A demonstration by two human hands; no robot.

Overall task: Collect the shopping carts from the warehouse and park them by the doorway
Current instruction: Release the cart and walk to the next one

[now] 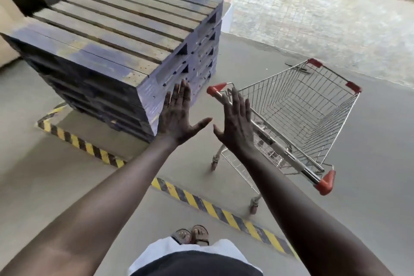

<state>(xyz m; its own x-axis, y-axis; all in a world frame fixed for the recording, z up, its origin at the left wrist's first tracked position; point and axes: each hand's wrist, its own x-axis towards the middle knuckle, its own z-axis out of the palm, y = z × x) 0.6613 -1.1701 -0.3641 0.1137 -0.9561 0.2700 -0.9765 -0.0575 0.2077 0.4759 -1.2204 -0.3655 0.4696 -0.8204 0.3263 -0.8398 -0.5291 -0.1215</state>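
**cartguy22:** so what's sitting where?

**pallet_pete:** biggest thing is the stack of blue-painted wooden pallets (125, 51) on the left of the grey concrete floor (67, 186). The silver wire shopping cart with red plastic corners (298, 107) stands on the floor just right of the stack, near the pale paved ground (313, 6).

**cartguy22:** and the hands?

**pallet_pete:** left hand (179, 116) and right hand (237, 123) are both raised flat, fingers (182, 94) straight and spread, holding nothing. The cart's just beyond the right one. Its fingertips overlap the near red corner, can't tell if they touch.
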